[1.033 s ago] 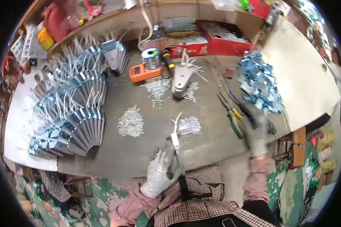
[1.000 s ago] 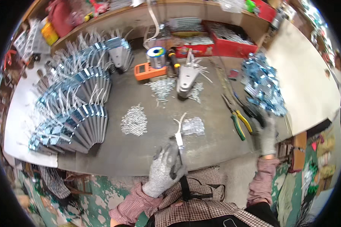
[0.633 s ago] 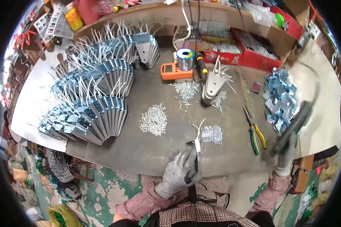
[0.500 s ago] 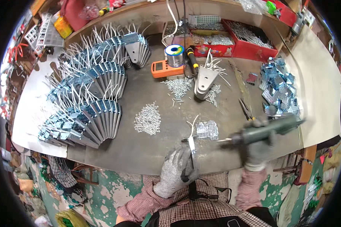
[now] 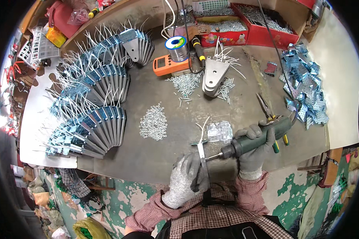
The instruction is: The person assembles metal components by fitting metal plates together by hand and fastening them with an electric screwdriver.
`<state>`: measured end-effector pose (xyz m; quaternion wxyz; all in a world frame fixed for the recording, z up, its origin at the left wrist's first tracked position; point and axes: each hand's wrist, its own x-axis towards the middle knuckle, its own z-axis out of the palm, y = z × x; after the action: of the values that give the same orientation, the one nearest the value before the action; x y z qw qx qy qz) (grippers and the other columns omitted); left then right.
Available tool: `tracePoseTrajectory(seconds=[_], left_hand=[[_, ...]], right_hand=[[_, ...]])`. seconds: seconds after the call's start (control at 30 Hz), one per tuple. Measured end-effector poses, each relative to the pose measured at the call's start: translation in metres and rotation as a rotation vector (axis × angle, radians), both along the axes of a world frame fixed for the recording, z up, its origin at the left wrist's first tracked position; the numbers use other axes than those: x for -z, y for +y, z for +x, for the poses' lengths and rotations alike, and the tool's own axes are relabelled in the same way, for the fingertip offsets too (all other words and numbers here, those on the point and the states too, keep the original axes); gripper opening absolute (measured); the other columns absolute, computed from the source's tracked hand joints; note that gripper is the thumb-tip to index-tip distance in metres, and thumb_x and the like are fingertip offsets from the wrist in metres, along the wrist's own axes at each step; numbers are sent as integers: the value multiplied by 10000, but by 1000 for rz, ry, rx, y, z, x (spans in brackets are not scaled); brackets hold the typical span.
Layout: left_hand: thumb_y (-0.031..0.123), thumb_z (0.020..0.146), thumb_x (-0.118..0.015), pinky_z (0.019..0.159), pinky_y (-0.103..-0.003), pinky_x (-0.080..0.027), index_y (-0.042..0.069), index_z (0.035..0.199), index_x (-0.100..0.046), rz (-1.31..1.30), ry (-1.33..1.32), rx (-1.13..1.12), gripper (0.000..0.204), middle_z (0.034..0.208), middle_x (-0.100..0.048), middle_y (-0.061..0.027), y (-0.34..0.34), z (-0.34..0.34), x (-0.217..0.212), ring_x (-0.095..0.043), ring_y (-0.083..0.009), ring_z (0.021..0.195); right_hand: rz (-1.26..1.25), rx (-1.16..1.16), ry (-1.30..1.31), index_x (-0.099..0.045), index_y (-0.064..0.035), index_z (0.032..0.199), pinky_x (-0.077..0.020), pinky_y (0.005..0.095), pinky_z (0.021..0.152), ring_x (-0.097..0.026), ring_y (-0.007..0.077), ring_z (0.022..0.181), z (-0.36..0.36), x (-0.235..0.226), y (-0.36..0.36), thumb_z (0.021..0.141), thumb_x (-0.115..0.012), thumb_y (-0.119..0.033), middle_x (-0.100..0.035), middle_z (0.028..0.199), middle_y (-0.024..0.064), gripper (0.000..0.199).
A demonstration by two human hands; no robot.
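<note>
Near the table's front edge, my gloved left hand (image 5: 185, 177) is closed around a grey metal bracket (image 5: 204, 164) held nearly edge-on, with white wires standing up at its far end. A dark green electric screwdriver (image 5: 261, 137) lies in the grip of my gloved right hand (image 5: 253, 155). Its bit points left and its tip meets the bracket, or comes very close to it; the exact contact is too small to tell. Just beyond the bit is a clear plastic block (image 5: 220, 131). Pliers (image 5: 264, 104) lie partly hidden behind the screwdriver.
Wired brackets (image 5: 107, 123) stand in rows at left. Small nuts (image 5: 153, 122) and screws (image 5: 184, 85) lie heaped mid-table. Bare brackets (image 5: 214, 75), an orange meter (image 5: 163, 65) and solder spool (image 5: 176, 46) stand beyond. Blue plates (image 5: 303, 83) pile up at right, near the screwdriver's cord.
My right hand has brought the electric screwdriver leftward and down, so its bit now reaches the bracket. My left hand keeps its hold on the bracket. The whole view has shifted slightly.
</note>
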<state>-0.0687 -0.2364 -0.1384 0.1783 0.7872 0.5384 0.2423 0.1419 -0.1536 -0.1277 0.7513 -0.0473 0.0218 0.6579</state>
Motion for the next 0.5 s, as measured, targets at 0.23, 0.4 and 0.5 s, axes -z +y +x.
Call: tracePoseTrajectory(seconds=[0.23, 0.4, 0.5], left_hand=[[245, 653, -768, 1043, -565, -382, -42, 1424, -388, 23, -84, 38, 907, 1309, -482, -290, 8, -4, -12, -496, -468, 1198], [82, 858, -658, 847, -452, -514, 55, 1184, -578, 46, 40, -340, 337, 1109, -603, -179, 60, -28, -46, -608, -381, 1007], [88, 831, -627, 857, -422, -502, 33, 1024, -652, 155, 491, -266, 202, 1075, -593, -160, 98, -49, -54, -567, -330, 1077]], right_hand=[[25, -9, -11, -536, -120, 1254, -463, 402, 892, -526, 141, 770, -1, 1, 1, 980, -595, -335, -521, 822, 3, 353], [98, -7, -38, -499, -117, 1345, -460, 408, 898, -526, 143, 781, 7, 9, 2, 987, -582, -342, -518, 827, 4, 431], [80, -12, -15, -499, -116, 1345, -456, 404, 897, -521, 143, 786, 5, 6, 1, 990, -579, -345, -516, 831, 5, 430]])
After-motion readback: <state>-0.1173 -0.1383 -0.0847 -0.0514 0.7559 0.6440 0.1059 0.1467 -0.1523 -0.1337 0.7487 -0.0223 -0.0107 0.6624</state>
